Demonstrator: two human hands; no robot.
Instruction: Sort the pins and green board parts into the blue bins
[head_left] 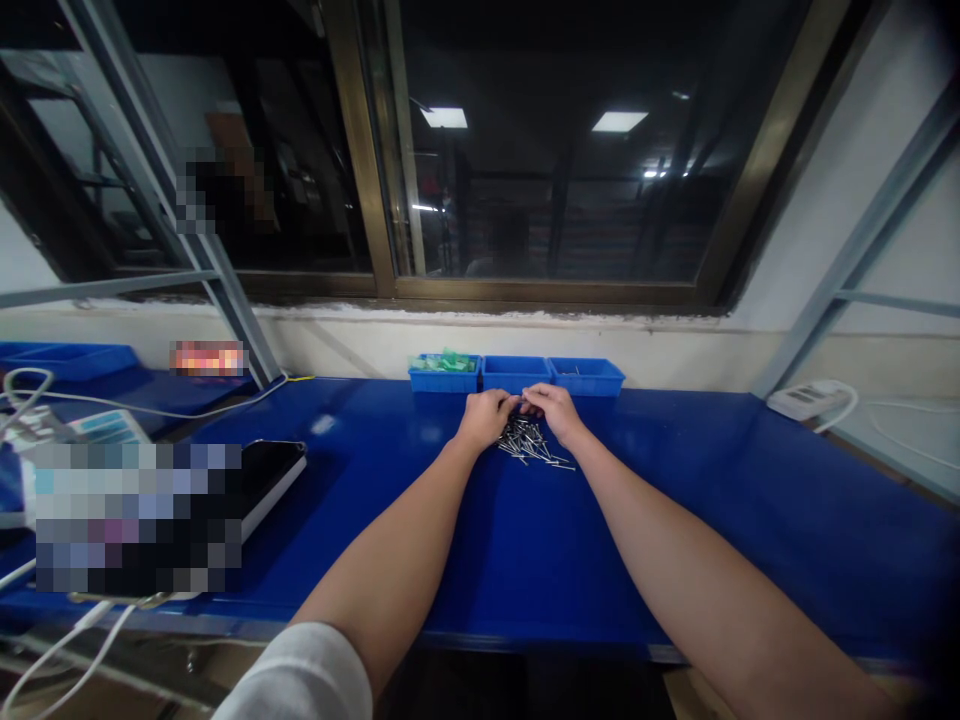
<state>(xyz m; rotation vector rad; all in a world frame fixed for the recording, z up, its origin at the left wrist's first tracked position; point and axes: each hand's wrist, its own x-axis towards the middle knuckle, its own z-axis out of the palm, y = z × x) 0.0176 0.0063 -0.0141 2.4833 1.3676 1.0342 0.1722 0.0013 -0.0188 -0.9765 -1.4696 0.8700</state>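
Blue table (360, 520) under a dark window (585, 200), loose metal pins (525, 442) near its far edge, long axes every which way, a few near-right ones roughly sideways. Left hand (489, 418) and right hand (553, 408) pinched, can't tell on what.

- Thin metal pins (527, 440): silver, shiny, many, lying loose in crossed pile, just beside the fingers (537, 395), on their near side.
- Some pins: a little apart, farther from fingers.

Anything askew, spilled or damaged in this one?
The wall edge under the window frame looks ragged, with uneven white patches. Thin metal pieces lie loose on the table near the left hand and right hand, perhaps deliberately.
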